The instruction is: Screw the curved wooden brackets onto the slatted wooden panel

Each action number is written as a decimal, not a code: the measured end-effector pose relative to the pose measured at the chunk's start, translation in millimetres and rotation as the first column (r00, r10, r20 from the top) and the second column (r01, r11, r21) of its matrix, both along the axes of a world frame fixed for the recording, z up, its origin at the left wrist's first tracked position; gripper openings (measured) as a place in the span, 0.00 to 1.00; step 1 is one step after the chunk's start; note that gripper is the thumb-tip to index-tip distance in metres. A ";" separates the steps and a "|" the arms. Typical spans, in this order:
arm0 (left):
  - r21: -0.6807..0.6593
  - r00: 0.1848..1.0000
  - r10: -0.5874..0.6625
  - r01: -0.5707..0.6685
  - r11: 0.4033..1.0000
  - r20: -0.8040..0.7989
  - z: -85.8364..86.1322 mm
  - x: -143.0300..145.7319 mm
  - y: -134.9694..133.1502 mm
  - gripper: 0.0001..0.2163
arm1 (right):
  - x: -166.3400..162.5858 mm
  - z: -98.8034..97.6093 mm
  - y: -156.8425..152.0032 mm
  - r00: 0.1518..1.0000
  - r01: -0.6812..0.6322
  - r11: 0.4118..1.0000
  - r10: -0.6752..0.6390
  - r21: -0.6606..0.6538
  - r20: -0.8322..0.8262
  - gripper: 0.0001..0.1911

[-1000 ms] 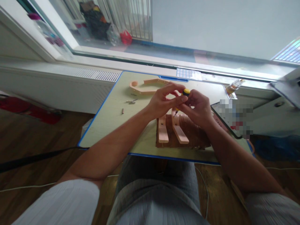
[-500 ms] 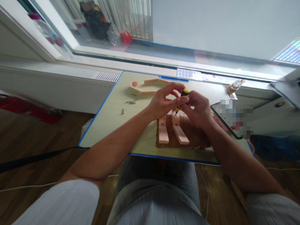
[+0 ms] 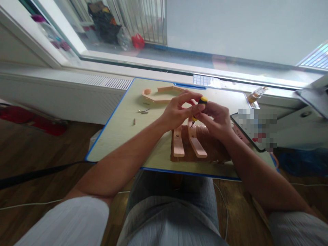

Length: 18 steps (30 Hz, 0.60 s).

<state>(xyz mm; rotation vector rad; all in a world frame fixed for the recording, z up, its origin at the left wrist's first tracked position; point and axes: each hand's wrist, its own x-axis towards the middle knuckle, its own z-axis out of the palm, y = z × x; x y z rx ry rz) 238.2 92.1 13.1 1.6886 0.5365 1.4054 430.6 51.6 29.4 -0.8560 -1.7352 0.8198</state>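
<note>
The grip of the left hand [image 3: 179,109] and the right hand [image 3: 217,118] is closed round a yellow-and-black screwdriver [image 3: 203,100], its thin metal tip down at a smooth, bent wooden strip [image 3: 197,147]. The strip lies on a shiny, wrinkly brown block [image 3: 215,150] on the desk [image 3: 115,140]. Since a second ago, hands and screwdriver have hardly moved.

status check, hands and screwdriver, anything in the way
Left hand gripping screwdriver; right hand against it, grip unclear. Shaft down at right-side wooden piece. Nothing visibly blocking.
</note>
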 end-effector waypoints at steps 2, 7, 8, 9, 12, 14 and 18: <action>0.004 1.000 -0.004 0.004 1.000 -0.007 0.5 -0.5 0.2 0.17 | 0.9 0.6 -0.2 1.000 -0.013 1.000 0.013 0.003 0.010 0.13; -0.040 0.999 0.022 -0.023 0.999 -0.027 3.1 -0.8 -3.0 0.20 | -1.8 2.3 -0.3 0.997 0.050 0.994 -0.055 0.095 0.052 0.13; -0.041 0.999 0.024 -0.025 0.999 -0.028 4.1 -0.8 -4.1 0.20 | -2.7 2.4 -0.4 0.996 0.067 0.992 -0.074 0.105 0.056 0.14; -0.040 0.999 0.025 -0.026 0.999 -0.026 5.2 -0.6 -5.2 0.20 | -3.5 2.4 -0.5 0.994 0.087 0.990 -0.094 0.111 0.060 0.15; -0.042 0.999 0.036 -0.036 0.998 -0.015 8.5 0.3 -8.4 0.21 | -5.2 1.6 -0.7 0.987 0.140 0.983 -0.149 0.121 0.064 0.18; -0.043 0.999 0.047 -0.047 0.998 -0.015 9.7 1.1 -9.5 0.21 | -5.8 0.8 -0.5 0.984 0.155 0.980 -0.164 0.125 0.065 0.20; -0.024 0.999 0.048 -0.048 0.999 -0.002 7.0 2.2 -7.1 0.20 | -6.1 -0.2 0.8 0.984 0.168 0.980 -0.174 0.111 0.048 0.20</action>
